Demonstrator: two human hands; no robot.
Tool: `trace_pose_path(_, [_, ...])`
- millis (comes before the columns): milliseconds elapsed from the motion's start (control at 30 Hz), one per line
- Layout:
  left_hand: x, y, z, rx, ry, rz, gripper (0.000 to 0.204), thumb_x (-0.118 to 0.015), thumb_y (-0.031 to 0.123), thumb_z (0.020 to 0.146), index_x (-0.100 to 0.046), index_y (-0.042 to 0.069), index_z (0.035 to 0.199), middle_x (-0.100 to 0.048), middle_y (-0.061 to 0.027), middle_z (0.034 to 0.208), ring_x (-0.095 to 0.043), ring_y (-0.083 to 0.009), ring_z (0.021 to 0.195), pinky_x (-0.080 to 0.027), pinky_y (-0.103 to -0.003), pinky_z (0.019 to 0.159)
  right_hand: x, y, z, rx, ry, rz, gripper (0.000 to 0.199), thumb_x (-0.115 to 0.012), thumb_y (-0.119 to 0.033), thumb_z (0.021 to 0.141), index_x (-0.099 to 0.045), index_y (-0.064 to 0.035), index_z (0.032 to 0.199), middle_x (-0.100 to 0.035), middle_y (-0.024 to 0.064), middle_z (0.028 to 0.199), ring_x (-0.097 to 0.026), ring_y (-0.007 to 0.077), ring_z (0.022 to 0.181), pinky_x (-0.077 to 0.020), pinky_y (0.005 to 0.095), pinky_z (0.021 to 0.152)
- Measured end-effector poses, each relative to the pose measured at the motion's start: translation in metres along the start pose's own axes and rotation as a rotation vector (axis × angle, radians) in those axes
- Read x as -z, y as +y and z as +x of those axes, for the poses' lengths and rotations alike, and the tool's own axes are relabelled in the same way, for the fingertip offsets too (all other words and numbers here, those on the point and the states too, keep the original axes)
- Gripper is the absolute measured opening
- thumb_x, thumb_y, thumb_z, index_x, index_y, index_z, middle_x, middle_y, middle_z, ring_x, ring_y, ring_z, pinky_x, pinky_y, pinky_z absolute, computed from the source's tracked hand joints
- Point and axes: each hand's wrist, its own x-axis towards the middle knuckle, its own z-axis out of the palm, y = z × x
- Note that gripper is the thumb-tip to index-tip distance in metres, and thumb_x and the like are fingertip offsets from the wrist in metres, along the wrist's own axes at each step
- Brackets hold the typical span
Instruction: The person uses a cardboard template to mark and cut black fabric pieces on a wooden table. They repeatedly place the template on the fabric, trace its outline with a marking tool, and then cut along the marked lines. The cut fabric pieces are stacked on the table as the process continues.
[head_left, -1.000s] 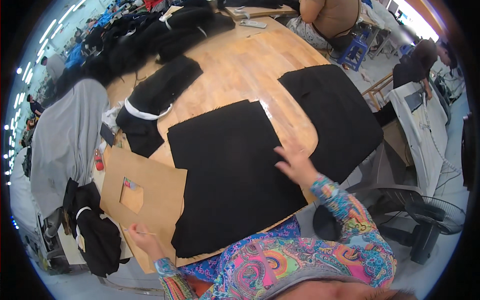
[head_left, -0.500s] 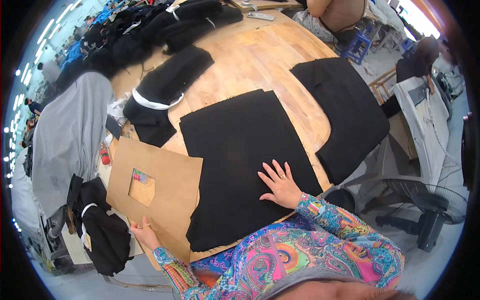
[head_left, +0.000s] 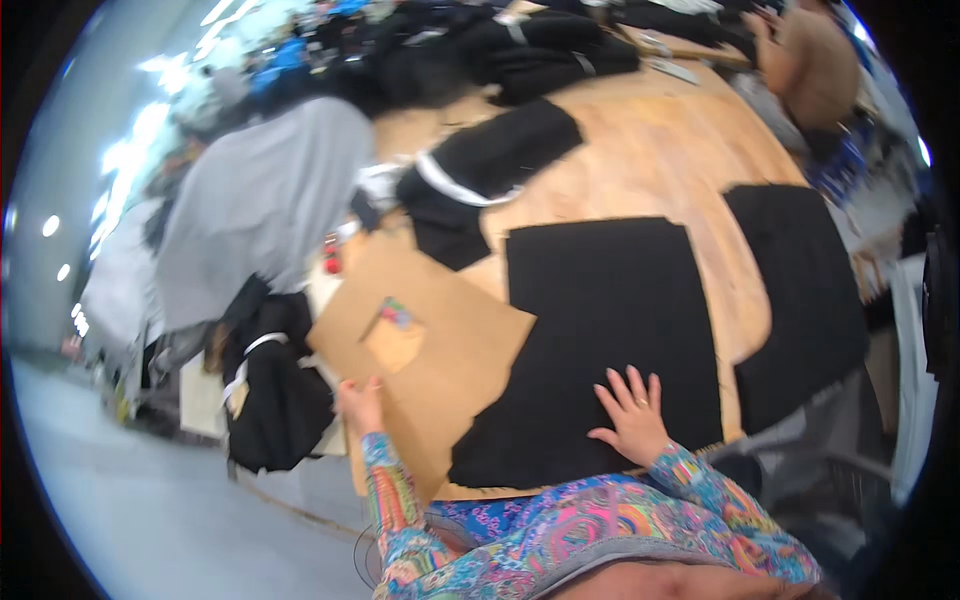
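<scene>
My left hand (head_left: 361, 408) pinches the lower left edge of a brown card template (head_left: 460, 330), its fingertips somewhat blurred. A window is cut through the card, and a small colourful item (head_left: 397, 313) shows in it. The card's right corner overlaps a large black fabric panel (head_left: 610, 310) lying flat in front of me. My right hand (head_left: 637, 420) rests flat on the panel's lower right part, fingers spread, with a ring on one finger and nothing held.
Another black fabric piece (head_left: 800, 300) lies at the right edge of the wooden table (head_left: 660, 130). A black bundle tied with white (head_left: 500, 150) lies behind the card. Left are a grey draped cloth (head_left: 265, 200) and another black bundle (head_left: 275, 400). A person (head_left: 815, 65) sits far right.
The view has swung left, so everything sits further right in it. The card has turned slightly, and its right corner reaches further over the panel. My right hand stays spread on the fabric.
</scene>
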Motion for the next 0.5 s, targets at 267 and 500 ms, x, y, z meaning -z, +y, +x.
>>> trace_pose_path(267, [0.005,0.007,0.015,0.207,-0.008,0.107,0.061,-0.080,0.040,0.061,-0.053,0.011,0.107,-0.053,-0.0195,0.114,-0.050,-0.0362,0.108,-0.042,-0.045,0.088,-0.004,-0.007,-0.004,0.038,0.016,-0.004,0.070,-0.064,-0.050,0.074,-0.049,-0.0069,0.128,-0.034,0.0152,0.141,-0.021,0.0394,0.134,-0.0090,0.0619,0.106])
trace_pose_path(500, [0.008,-0.030,0.065,0.178,0.184,-0.329,0.037,-0.076,0.012,0.061,-0.054,0.005,0.090,-0.059,-0.0103,0.087,-0.056,-0.0251,0.081,-0.046,-0.036,0.074,-0.005,-0.009,-0.003,0.066,0.048,0.011,0.070,-0.064,-0.050,0.074,-0.050,-0.0074,0.127,-0.035,0.0145,0.141,-0.021,0.0382,0.134,-0.0097,0.0621,0.105])
